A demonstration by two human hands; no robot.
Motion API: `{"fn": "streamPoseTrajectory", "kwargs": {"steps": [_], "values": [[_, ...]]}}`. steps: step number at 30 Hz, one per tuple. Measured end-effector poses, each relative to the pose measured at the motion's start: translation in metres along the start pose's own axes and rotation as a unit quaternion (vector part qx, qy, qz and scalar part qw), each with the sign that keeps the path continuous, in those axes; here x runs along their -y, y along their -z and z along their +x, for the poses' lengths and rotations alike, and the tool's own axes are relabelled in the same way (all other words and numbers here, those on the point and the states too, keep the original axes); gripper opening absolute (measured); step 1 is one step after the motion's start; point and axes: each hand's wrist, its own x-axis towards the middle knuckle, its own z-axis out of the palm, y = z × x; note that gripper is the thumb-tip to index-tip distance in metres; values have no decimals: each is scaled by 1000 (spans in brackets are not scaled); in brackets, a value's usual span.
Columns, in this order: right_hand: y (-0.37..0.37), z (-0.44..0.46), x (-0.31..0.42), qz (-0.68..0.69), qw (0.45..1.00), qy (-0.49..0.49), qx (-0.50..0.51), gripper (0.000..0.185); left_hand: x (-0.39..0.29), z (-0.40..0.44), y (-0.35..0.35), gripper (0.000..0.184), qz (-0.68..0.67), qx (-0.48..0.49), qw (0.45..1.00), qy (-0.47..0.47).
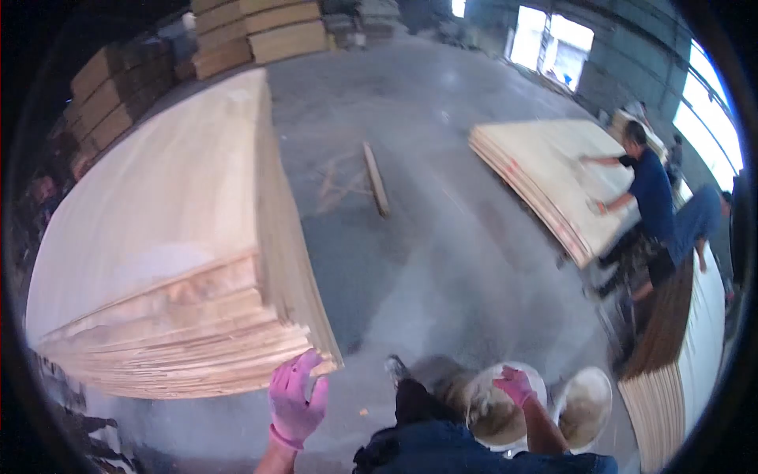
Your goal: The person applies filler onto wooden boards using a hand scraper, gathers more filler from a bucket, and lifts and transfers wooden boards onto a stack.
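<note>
My left hand (297, 399), in a pink glove, is at the near right corner of a large stack of thin wood sheets (158, 189). Its thumb and fingers are apart, with the fingertips by the sheet edges; no sheet shows between them. My right hand (515, 385), also pink-gloved, hangs above a round white bucket (494, 419) on the right. Its fingers are spread and nothing shows in them. A second bucket (584, 407) stands just right of the first, with pale matter inside.
A wooden bar (376, 179) lies on the grey floor (418, 261). At the right, a person (651, 193) leans over another sheet stack (545, 162), with a second person (695, 225) behind. A further stack (659, 403) stands near right; boards (284, 35) are piled at the back.
</note>
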Motion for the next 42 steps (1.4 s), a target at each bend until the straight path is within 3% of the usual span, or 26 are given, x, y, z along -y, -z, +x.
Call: {"fn": "streamPoseTrajectory", "kwargs": {"steps": [3, 5, 7, 9, 13, 16, 17, 20, 21, 24, 25, 27, 28, 29, 30, 34, 36, 37, 39, 42], "values": [[-3, 74, 179, 27, 990, 88, 105, 44, -33, 86, 44, 51, 130, -87, 980, -124], [-24, 112, 302, 190, 965, 103, 146, 39, -47, 146, 65, 53, 205, -58, 970, -118], [-52, 135, 428, 396, 883, 79, 241, 40, -36, 175, 68, 54, 298, -24, 949, -102], [-75, 161, 527, 425, 815, 92, 383, 38, -13, 203, 64, 51, 405, 17, 910, -81], [-120, 173, 668, 374, 765, 142, 504, 35, -16, 216, 58, 33, 465, 105, 879, 2], [-149, 159, 707, 292, 802, 403, 330, 24, -18, 228, 75, 40, 402, 151, 903, 16], [-146, 144, 711, 268, 814, 489, 164, 18, -16, 227, 80, 59, 380, 186, 903, 68], [-151, 134, 718, 343, 693, 628, 90, 28, -18, 236, 89, 61, 325, 135, 936, 14], [-140, 125, 721, 255, 697, 659, 121, 34, -16, 234, 99, 61, 253, 146, 956, 9], [-131, 122, 750, 174, 516, 835, 77, 41, 6, 193, 107, 52, 220, -5, 975, -26], [-130, 121, 756, 144, 487, 856, 93, 41, 30, 166, 108, 46, 265, -49, 961, -63], [-127, 124, 777, 62, 391, 908, 135, 41, 65, 123, 85, 52, 260, -310, 906, 123], [-125, 123, 784, 7, 330, 931, 154, 40, 86, 106, 76, 56, 257, -438, 839, 193], [-130, 122, 794, -3, 286, 938, 194, 40, 119, 98, 64, 61, 199, -511, 808, 217], [-134, 122, 801, -18, 245, 942, 229, 39, 130, 98, 60, 65, 184, -540, 791, 223], [-143, 125, 802, -37, 211, 935, 282, 30, 148, 101, 57, 72, 189, -559, 774, 230], [-142, 107, 792, -52, 190, 918, 344, 47, 139, 93, 57, 74, 147, -570, 778, 220], [-144, 90, 788, -62, 182, 909, 370, 57, 139, 87, 55, 74, 80, -577, 783, 218], [-153, 50, 786, -91, 182, 888, 413, 47, 139, 69, 45, 70, -90, -587, 773, 222], [-161, -23, 777, -81, 168, 885, 428, 41, 137, 39, 16, 63, -401, -555, 697, 213]]}}
